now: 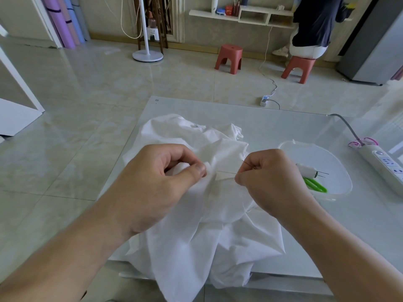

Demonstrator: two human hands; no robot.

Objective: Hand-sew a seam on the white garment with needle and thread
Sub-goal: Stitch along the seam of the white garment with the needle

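A crumpled white garment (196, 214) lies on the glass table and hangs over its near edge. My left hand (157, 177) pinches a fold of the fabric between thumb and curled fingers. My right hand (268, 177), just to the right, pinches a thin dark needle (247, 163) whose tip points up and left. A fine thread (226, 172) runs nearly level from the fabric by my left thumb to my right fingers.
A clear plastic tray (340, 171) at the right holds a white thread spool with needles (307, 171) and green scissors (315, 185). A white power strip (383, 164) lies farther right. Across the tiled floor are red stools (229, 58) and a seated person (311, 29).
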